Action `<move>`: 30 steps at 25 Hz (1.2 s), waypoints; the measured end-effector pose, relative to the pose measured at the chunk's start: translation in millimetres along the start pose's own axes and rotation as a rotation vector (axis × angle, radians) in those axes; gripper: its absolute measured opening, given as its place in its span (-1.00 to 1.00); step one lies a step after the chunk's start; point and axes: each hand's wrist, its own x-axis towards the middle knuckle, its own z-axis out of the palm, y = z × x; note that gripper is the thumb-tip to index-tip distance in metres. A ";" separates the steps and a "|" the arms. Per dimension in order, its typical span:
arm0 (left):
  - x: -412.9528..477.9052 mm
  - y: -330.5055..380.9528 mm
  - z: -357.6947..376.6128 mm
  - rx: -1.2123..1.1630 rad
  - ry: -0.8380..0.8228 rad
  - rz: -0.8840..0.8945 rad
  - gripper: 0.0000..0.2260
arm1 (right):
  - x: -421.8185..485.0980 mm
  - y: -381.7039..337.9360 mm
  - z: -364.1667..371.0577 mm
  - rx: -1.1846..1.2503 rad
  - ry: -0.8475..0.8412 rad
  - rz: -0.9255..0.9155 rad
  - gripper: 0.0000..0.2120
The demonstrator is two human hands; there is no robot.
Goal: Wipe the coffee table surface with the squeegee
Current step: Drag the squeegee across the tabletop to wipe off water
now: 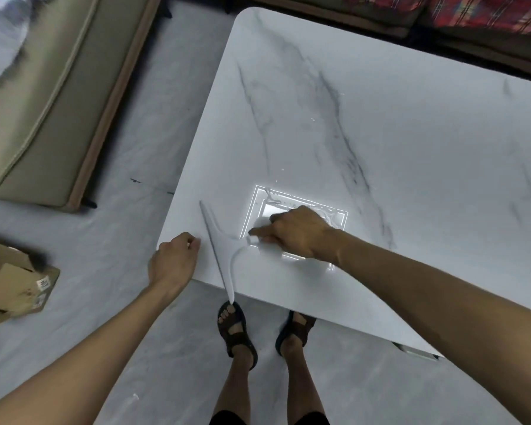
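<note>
A white marble-patterned coffee table (396, 142) fills the middle and right of the head view. A white squeegee (219, 253) lies with its long blade slanted across the table's near left corner, the blade's lower tip overhanging the front edge. My right hand (298, 233) is shut on the squeegee's handle, the index finger stretched along it. My left hand (174, 260) rests at the table's left corner, fingers loosely curled, holding nothing. Thin streaks of water glint around a bright lamp reflection (264, 199) just beyond my right hand.
A beige sofa (43, 96) stands on the left, across a strip of grey floor. A cardboard box (16, 286) lies on the floor at lower left. More seating with a red plaid fabric (472, 10) runs along the far side. My sandalled feet (236, 329) stand at the table's front edge.
</note>
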 end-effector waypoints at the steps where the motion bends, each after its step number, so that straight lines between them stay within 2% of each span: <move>1: 1.2 3.0 2.7 -0.007 -0.016 0.006 -0.73 | -2.6 13.1 -3.4 0.015 0.024 0.050 -0.64; 7: 1.6 41.4 17.6 -0.077 -0.134 0.065 -0.68 | -93.2 90.0 -5.2 0.126 0.044 0.369 -0.66; 11: -4.2 76.7 15.4 -0.164 -0.133 0.103 -0.78 | -176.0 128.7 -2.9 0.064 0.028 0.523 -0.65; 14: -10.7 95.6 4.1 -0.129 -0.089 0.080 -0.94 | -209.2 140.9 -15.3 0.041 0.029 0.569 -0.66; 15: -12.3 100.9 0.0 -0.139 -0.075 0.054 -0.91 | -211.4 141.6 -21.6 0.045 0.033 0.570 -0.65; 17: -13.7 108.5 -8.8 -0.193 -0.048 -0.018 -0.75 | -200.8 138.0 -35.8 0.056 0.054 0.530 -0.65; 19: -12.1 108.7 -17.3 -0.218 0.022 -0.074 -0.64 | -167.9 124.1 -49.0 0.062 0.052 0.414 -0.64; 22: 0.8 94.8 -30.3 -0.186 0.139 -0.104 -0.70 | -89.6 86.8 -55.1 0.090 0.005 0.188 -0.63; 23: 8.6 87.3 -33.7 -0.175 0.139 -0.105 -0.72 | -62.9 72.6 -53.1 0.095 -0.013 0.121 -0.63; 26: 40.0 64.5 -42.2 -0.157 0.087 -0.143 -0.57 | 12.3 40.4 -42.3 0.034 -0.077 -0.049 -0.62; 30: 81.1 59.1 -41.0 -0.251 -0.035 -0.119 -0.49 | 59.9 51.7 -43.6 0.044 -0.051 -0.043 -0.63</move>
